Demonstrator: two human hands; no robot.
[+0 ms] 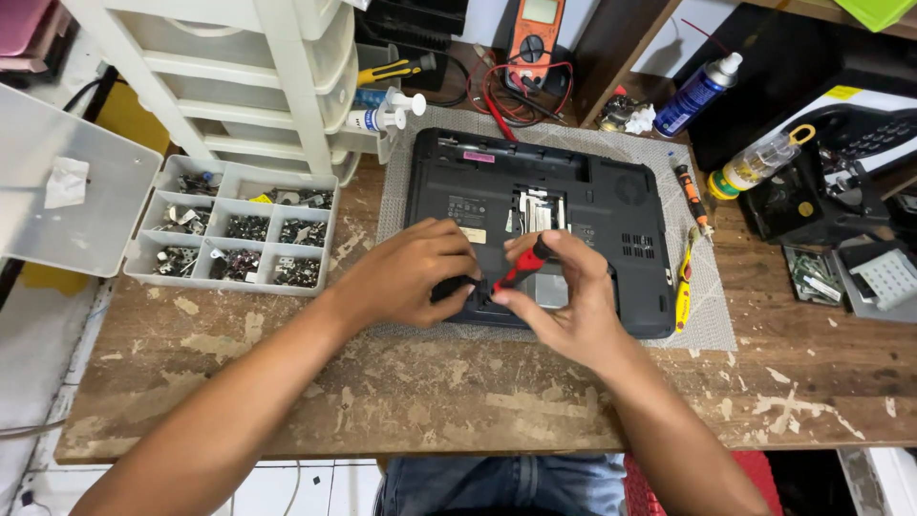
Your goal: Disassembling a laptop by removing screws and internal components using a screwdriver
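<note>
Laptop (535,234) lay upside down on the mat (707,315). Right hand (568,306) pinched a red screwdriver (521,268); left hand (411,277), at 9 o'clock, pressed curled fingers on the casing.

Pretty cluttered bench. On the left sits a clear compartment box (234,234) full of small screws and metal bits, its open lid (72,191) holding a scrap of white paper. Behind it stands a white plastic drawer unit (239,76) with two syringes (387,110) poking out beside it. An orange multimeter (537,33) with red leads rests at the back. Off to the right: a blue spray can (699,94), a small clear bottle with a yellow cap (759,161), an orange-handled driver (690,191) and a yellow pry tool (684,287) lying on the grey mat (712,325).
</note>
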